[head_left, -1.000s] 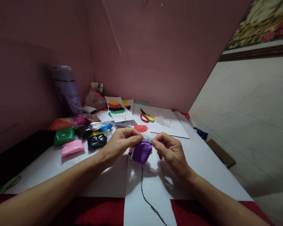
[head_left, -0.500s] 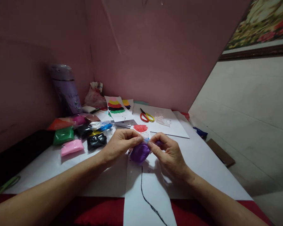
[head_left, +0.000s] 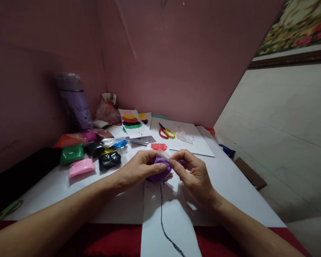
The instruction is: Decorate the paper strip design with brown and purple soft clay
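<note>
A small clear bag of purple modelling clay (head_left: 159,175) hangs between my two hands over the sheet. My left hand (head_left: 143,166) is closed on the bag's left side, its thumb lying across the front. With thumb and index finger, my right hand (head_left: 188,171) pinches the right side near the bag's top; a bit of purple shows among its fingers. Under them lies a white paper strip (head_left: 168,217) with a wavy black line and a red textured patch (head_left: 158,147) at its far end. The bag and hands hide the strip's middle.
Several bags of clay lie to the left, among them a green bag (head_left: 72,154), a pink bag (head_left: 81,167) and a black bag (head_left: 109,161). Scissors (head_left: 166,132) rest on white board at the back. A purple bottle (head_left: 74,101) stands by the wall, near a colour-striped card (head_left: 133,123).
My left thumb has slid down over the front of the purple bag. The bag's top has tilted, and the strip beneath has shifted slightly.
</note>
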Action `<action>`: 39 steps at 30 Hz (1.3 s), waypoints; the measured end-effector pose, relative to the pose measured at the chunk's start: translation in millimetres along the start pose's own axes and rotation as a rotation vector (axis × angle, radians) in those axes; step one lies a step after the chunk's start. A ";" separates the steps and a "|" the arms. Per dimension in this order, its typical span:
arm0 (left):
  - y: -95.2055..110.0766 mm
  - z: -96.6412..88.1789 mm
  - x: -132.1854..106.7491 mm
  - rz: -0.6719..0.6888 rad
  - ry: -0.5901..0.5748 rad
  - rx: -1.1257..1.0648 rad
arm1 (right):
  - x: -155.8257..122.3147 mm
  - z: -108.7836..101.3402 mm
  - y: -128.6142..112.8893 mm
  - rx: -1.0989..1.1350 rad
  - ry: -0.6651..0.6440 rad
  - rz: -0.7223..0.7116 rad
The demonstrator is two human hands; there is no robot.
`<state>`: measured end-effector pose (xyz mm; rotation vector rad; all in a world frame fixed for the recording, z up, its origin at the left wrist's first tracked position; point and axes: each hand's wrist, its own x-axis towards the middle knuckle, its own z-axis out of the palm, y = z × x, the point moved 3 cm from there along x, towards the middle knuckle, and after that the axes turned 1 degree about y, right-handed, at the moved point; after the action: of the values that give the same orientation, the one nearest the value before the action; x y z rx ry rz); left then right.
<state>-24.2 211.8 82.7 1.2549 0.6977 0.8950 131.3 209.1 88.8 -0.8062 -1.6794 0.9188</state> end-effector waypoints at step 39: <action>1.0 0.3 -1.0 0.072 0.046 0.230 | 2.2 -2.2 5.2 -0.130 -0.072 0.048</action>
<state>-24.6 210.8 83.7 1.4747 0.8136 0.9237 133.3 213.9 85.8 -0.9135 -1.8041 0.8879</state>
